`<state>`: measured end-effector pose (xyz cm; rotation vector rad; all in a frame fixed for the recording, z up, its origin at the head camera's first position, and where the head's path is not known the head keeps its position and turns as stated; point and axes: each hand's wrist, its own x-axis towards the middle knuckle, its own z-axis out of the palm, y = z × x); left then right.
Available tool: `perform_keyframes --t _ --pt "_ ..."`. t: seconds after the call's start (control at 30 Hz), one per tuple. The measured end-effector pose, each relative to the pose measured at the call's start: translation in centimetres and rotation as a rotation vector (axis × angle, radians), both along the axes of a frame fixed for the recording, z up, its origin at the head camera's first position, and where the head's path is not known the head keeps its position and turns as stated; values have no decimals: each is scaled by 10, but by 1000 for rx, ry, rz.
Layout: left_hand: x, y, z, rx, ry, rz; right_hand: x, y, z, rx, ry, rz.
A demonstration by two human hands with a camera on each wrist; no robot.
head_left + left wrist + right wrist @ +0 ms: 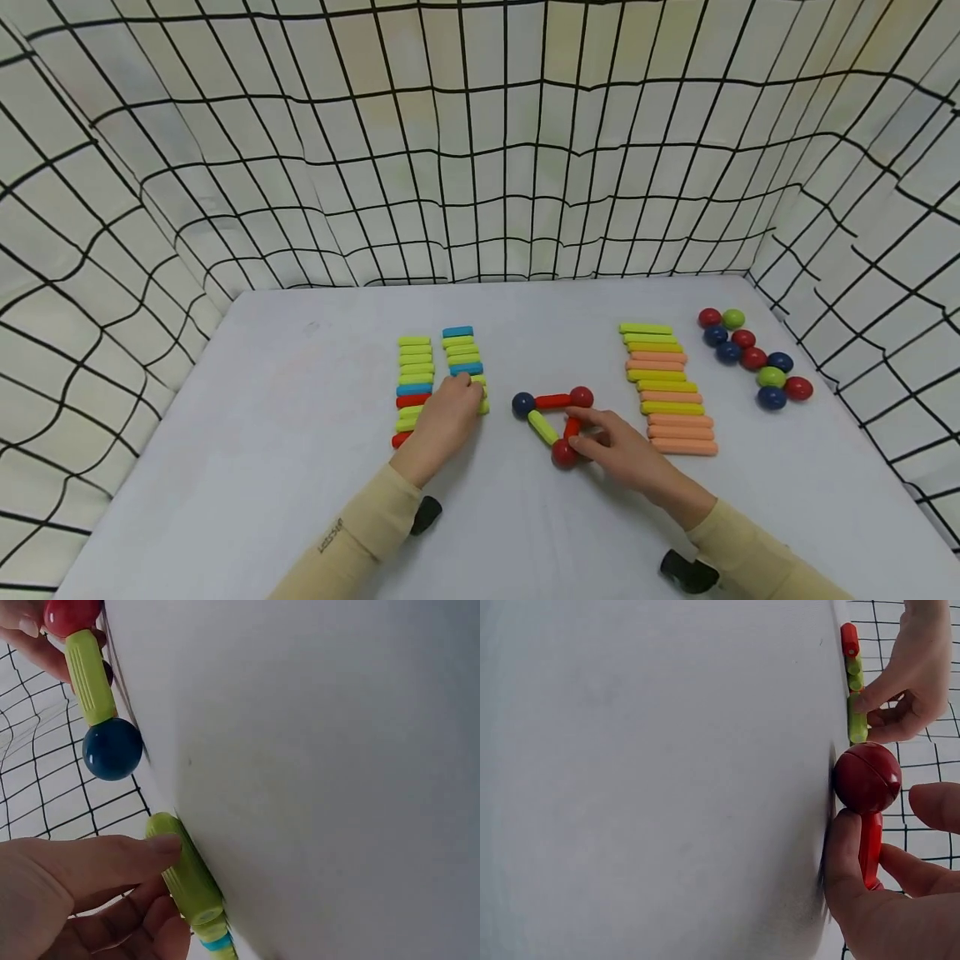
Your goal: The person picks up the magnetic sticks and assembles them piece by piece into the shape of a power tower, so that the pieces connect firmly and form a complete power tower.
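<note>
A triangle of rods and balls lies mid-table: a dark blue ball (523,406), a far red ball (581,397) and a near red ball (564,454), joined by a green rod (542,427) and two red rods. My right hand (626,454) holds the triangle's right side, thumb and fingers around its red rod (870,851) close to the near red ball. To the left, my left hand (448,417) pinches a loose green rod (191,877) at the near end of a short-rod column. In the head view that hand hides part of the column.
Two columns of short rods, including a blue rod (457,332) and a red rod (412,401), lie at left. Longer rods, among them an orange rod (682,447), line up at right. Several loose balls (753,358) lie farther right. Black netting (506,154) surrounds the table's far sides.
</note>
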<state>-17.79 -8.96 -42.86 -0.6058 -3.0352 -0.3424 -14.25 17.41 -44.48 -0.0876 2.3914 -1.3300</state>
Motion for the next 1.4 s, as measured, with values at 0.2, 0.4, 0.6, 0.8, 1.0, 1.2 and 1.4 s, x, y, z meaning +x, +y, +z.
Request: perform_keyframes --t 0.2,0.4,0.6,0.8,1.0,1.2,1.4 --pt "-4 4 -3 71 -23 -10 -1 2 0 -107 -89 14" --pt "-12 12 -1 581 -173 66 -1 2 5 -194 -85 101" --pt "-23 20 -3 811 -209 79 -6 0 10 -27 156 63" --pt "-31 26 -6 811 -231 46 -16 2 0 146 403 63" --pt "-33 28 -4 789 -229 32 -24 0 -7 172 413 118" --pt "-32 23 1 724 -247 43 -28 -3 -6 193 377 159" --pt "-24 6 7 373 -99 124 -28 -5 -4 216 335 105"
